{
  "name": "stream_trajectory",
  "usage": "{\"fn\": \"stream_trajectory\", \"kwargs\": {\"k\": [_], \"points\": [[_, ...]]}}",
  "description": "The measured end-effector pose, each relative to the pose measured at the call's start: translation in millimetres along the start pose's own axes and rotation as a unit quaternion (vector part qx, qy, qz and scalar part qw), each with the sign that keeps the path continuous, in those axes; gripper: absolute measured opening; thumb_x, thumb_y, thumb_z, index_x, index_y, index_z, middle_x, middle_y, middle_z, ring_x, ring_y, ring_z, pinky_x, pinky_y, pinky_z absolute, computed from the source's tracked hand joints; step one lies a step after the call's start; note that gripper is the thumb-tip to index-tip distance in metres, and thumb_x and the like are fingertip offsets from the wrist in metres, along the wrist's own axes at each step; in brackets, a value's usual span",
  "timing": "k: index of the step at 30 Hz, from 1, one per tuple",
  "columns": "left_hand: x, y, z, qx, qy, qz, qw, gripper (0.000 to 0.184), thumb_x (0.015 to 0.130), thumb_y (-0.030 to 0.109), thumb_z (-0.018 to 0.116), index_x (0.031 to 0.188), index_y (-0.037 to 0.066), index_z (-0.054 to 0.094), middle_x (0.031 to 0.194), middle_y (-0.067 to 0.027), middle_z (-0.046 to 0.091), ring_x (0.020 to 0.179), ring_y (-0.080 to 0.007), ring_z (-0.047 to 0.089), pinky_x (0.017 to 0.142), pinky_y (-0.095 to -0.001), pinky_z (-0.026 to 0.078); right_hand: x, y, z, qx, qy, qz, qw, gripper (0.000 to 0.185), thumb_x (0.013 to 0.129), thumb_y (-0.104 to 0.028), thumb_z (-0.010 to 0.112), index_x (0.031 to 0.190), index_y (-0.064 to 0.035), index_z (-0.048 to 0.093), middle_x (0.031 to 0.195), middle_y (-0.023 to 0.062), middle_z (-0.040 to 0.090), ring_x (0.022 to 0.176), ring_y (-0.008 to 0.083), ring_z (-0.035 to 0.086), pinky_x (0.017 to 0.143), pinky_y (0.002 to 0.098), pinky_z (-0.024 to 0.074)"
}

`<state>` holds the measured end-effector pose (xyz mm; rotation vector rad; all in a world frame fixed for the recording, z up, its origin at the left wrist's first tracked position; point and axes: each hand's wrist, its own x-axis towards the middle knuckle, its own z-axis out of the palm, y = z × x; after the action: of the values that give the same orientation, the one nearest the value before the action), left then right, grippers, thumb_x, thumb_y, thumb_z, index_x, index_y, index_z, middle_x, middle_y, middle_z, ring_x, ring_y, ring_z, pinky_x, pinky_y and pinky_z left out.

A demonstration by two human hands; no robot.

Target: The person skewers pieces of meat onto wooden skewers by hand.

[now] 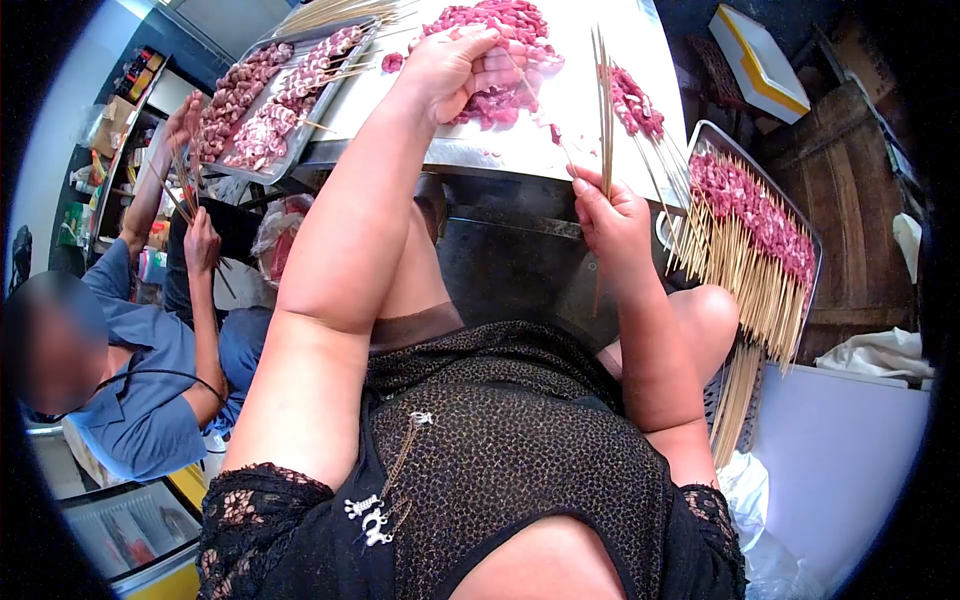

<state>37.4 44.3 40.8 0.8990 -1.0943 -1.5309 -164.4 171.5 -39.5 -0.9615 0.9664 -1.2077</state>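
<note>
My left hand [455,75] is over the pile of raw meat pieces [510,105] on the white table, fingers curled and slightly blurred. Its thumb and fingertips are at the upper end of a thin skewer; what they pinch is hard to make out. Lower right, my right hand [608,215] is closed around several thin wooden skewers [605,110]. Most of these stand upright from the fist, while one slants up and left toward my left hand. A small piece of red meat [555,133] is on that slanted skewer.
A metal tray of meat skewers [330,95] stands at the table's left. Another tray [812,215] at right holds many finished skewers [755,215], sticks overhanging. More skewered meat [637,105] lies on the white table [370,115]. A person [150,370] at left holds several sticks.
</note>
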Motion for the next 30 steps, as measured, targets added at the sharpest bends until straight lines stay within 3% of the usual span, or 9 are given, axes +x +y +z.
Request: {"fn": "stream_trajectory", "kwargs": {"k": [12, 15, 20, 22, 23, 24, 26, 29, 30], "points": [[-5.3, -10.4, 18.2, -0.044, 0.013, -0.014, 0.999, 0.023, 0.095, 0.012, 0.04, 0.106, -0.004, 0.052, 0.102, -0.0211, 0.062, 0.093, -0.0284, 0.063, 0.085, -0.0381, 0.053, 10.5, 12.2, 0.4, 0.015, 0.012, -0.034, 0.999, 0.023, 0.088, -0.008, 0.055, 0.109, 0.0016, 0.061, 0.062, -0.0067, 0.047, 0.051, 0.001, 0.038, 0.046, 0.0161, 0.0292], [-5.6, -13.9, 18.1, -0.064, -0.031, -0.01, 0.997, 0.024, 0.094, 0.014, 0.044, 0.106, -0.003, 0.054, 0.101, -0.0194, 0.063, 0.088, -0.0251, 0.065, 0.078, -0.0336, 0.055, 13.4, 15.0, 1.9, 0.027, 0.009, -0.056, 0.998, 0.025, 0.088, -0.006, 0.055, 0.11, 0.0054, 0.058, 0.063, -0.0059, 0.044, 0.051, 0.0013, 0.036, 0.045, 0.0153, 0.0249], [-14.2, -19.1, 21.6, 0.21, -0.055, -0.066, 0.974, 0.024, 0.089, 0.02, 0.055, 0.105, 0.002, 0.059, 0.093, -0.0091, 0.066, 0.074, -0.0152, 0.064, 0.055, -0.0223, 0.047, 16.7, 6.5, -0.1, 0.035, 0.024, -0.066, 0.997, 0.023, 0.089, -0.007, 0.055, 0.109, 0.0027, 0.06, 0.062, -0.0057, 0.047, 0.051, 0.0017, 0.038, 0.046, 0.0162, 0.0288], [-10.9, -19.4, 12.3, 0.259, -0.056, -0.055, 0.963, 0.02, 0.086, 0.019, 0.059, 0.099, 0.005, 0.064, 0.086, -0.0061, 0.067, 0.072, -0.0126, 0.064, 0.056, -0.0244, 0.047, 13.3, -1.5, 0.0, 0.018, 0.044, -0.049, 0.998, 0.023, 0.089, -0.007, 0.055, 0.109, 0.0033, 0.06, 0.063, -0.0056, 0.047, 0.051, 0.0017, 0.038, 0.045, 0.0162, 0.0287], [-10.4, -20.1, 8.4, 0.476, -0.06, 0.01, 0.877, 0.019, 0.082, 0.019, 0.061, 0.096, 0.006, 0.065, 0.083, -0.0076, 0.067, 0.07, -0.0151, 0.064, 0.059, -0.0274, 0.048, 13.7, -2.2, -1.9, 0.019, 0.045, -0.052, 0.997, 0.023, 0.089, -0.007, 0.054, 0.109, 0.0034, 0.06, 0.063, -0.0056, 0.047, 0.051, 0.0017, 0.038, 0.045, 0.0162, 0.0287], [-10.6, -20.8, 6.3, 0.666, -0.06, 0.075, 0.74, 0.018, 0.079, 0.02, 0.064, 0.092, 0.007, 0.066, 0.08, -0.0092, 0.067, 0.069, -0.0175, 0.064, 0.061, -0.0303, 0.049, 14.2, -2.7, -3.4, 0.021, 0.045, -0.054, 0.997, 0.023, 0.089, -0.006, 0.054, 0.109, 0.0035, 0.06, 0.063, -0.0056, 0.047, 0.051, 0.0017, 0.038, 0.045, 0.0161, 0.0287], [-14.5, -25.5, 3.7, 0.754, -0.054, 0.061, 0.652, 0.019, 0.073, 0.022, 0.066, 0.085, 0.007, 0.067, 0.08, -0.016, 0.064, 0.076, -0.0316, 0.062, 0.07, -0.0383, 0.049, 15.1, 0.0, -6.7, 0.034, 0.037, -0.055, 0.997, 0.023, 0.089, -0.006, 0.054, 0.109, 0.0036, 0.06, 0.063, -0.0057, 0.047, 0.051, 0.0017, 0.038, 0.045, 0.0161, 0.0287], [-11.5, -24.0, 2.8, 0.765, -0.059, 0.075, 0.637, 0.018, 0.073, 0.019, 0.065, 0.085, 0.007, 0.067, 0.079, -0.014, 0.065, 0.075, -0.0275, 0.063, 0.068, -0.0365, 0.049, 14.2, 1.1, -7.4, 0.045, 0.03, -0.053, 0.997, 0.023, 0.088, -0.006, 0.054, 0.109, 0.0034, 0.06, 0.063, -0.0058, 0.047, 0.051, 0.0016, 0.038, 0.045, 0.0161, 0.0287], [-10.8, -23.0, 1.3, 0.714, -0.06, 0.079, 0.693, 0.018, 0.073, 0.018, 0.064, 0.086, 0.006, 0.067, 0.077, -0.0126, 0.065, 0.073, -0.024, 0.063, 0.067, -0.0341, 0.049, 13.3, 0.5, -8.1, 0.041, 0.03, -0.05, 0.997, 0.023, 0.088, -0.005, 0.054, 0.109, 0.0033, 0.06, 0.064, -0.0059, 0.047, 0.051, 0.0015, 0.038, 0.045, 0.0161, 0.0287]]}}
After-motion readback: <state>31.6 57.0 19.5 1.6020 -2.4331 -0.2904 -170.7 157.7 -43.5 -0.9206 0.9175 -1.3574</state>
